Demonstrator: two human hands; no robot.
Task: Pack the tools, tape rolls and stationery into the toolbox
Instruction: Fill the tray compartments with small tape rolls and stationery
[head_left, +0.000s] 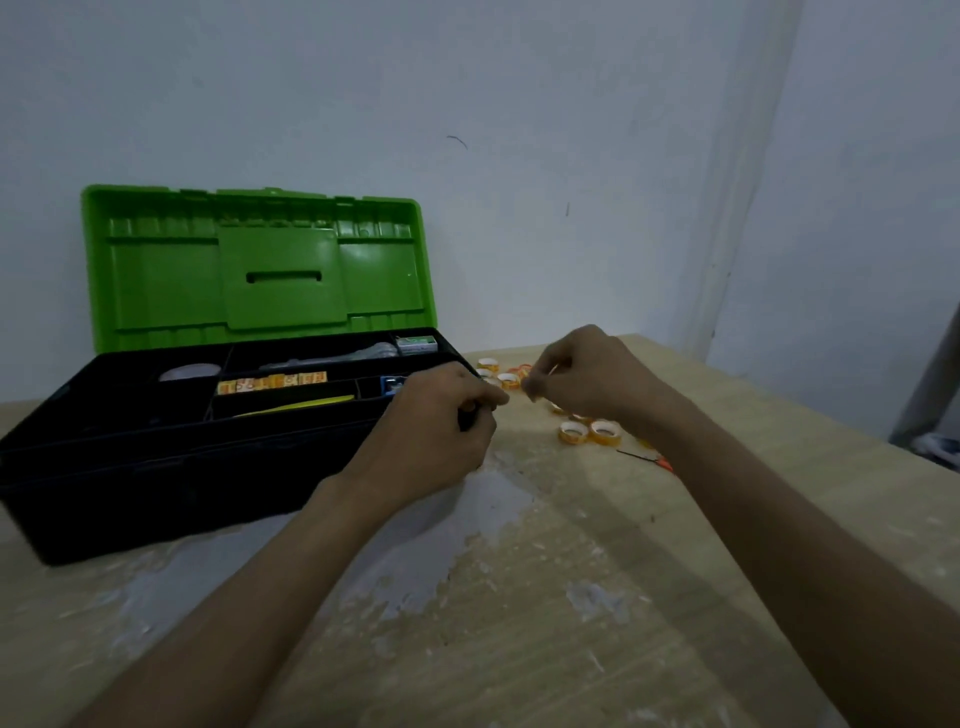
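Nothing is legible: print on the orange-yellow packets (271, 382) left of the left hand (441, 423) and on the tape rolls (589, 433) beside the right hand (587, 376) is blurred.

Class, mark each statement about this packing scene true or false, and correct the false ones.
1. The toolbox has its lid open. True.
2. Every roll of tape is packed. False: several tape rolls lie on the table, right of the toolbox.
3. A thin tool lies inside the lid. False: the orange-handled tool lies on the table.
4. The left hand is nearer the toolbox than the right hand. True.
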